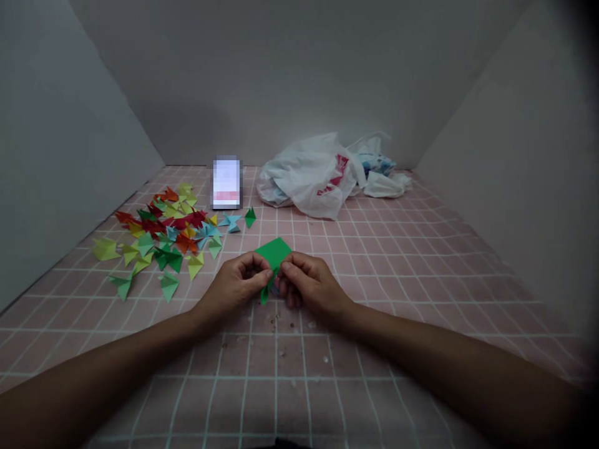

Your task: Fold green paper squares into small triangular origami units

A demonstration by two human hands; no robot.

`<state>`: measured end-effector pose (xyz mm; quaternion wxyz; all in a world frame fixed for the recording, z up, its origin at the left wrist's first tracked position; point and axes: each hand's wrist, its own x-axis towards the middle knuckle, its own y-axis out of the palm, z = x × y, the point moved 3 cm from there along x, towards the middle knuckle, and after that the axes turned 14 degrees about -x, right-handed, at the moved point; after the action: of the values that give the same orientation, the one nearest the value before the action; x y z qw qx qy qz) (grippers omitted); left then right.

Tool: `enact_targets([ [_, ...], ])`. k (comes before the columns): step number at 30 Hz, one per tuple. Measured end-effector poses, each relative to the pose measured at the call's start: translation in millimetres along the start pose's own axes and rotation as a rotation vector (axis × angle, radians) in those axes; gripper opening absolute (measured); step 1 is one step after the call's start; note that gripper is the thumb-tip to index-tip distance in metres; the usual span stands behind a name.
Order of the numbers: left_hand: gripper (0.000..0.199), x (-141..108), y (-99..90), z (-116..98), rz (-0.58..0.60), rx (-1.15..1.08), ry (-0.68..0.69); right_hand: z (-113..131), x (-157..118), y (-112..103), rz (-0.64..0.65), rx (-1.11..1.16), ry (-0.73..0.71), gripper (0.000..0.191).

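Observation:
A green sheet of folding paper (274,251) is held between both hands over the middle of the checked cloth, partly folded, with a narrow flap hanging toward me. My left hand (246,279) pinches its left side between thumb and fingers. On the right side, the thumb and fingertips of my right hand (306,279) are closed on the paper near the fold. The fingers cover part of the paper's lower middle. Left of my hands lie several small folded paper pieces (167,259) in green, yellow, red, orange and light blue.
A phone with a lit, blurred screen (226,184) stands at the back. White plastic bags (313,171) and a blue-and-white packet (377,164) lie at the back right. Small clear bits (326,359) are scattered on the pink checked cloth (412,274). Pale walls enclose the sides and back.

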<state>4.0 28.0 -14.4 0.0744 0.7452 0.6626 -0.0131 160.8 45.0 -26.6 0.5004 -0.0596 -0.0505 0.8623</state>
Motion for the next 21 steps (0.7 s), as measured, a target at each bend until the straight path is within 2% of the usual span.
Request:
enact_targets([
  [5,0.020,-1.0,-1.3,1.9,0.007,0.003,-0.001,-0.4,-0.4,1.6,-0.004,-0.026,0.029,0.013],
  [10,0.020,-1.5,-0.5,2.6,0.034,-0.040,0.013,-1.8,0.8,2.6,-0.015,-0.025,0.033,0.011],
  [21,0.020,-2.0,1.6,-1.8,0.019,0.034,0.009,-3.4,0.0,3.7,-0.012,-0.018,0.025,0.013],
])
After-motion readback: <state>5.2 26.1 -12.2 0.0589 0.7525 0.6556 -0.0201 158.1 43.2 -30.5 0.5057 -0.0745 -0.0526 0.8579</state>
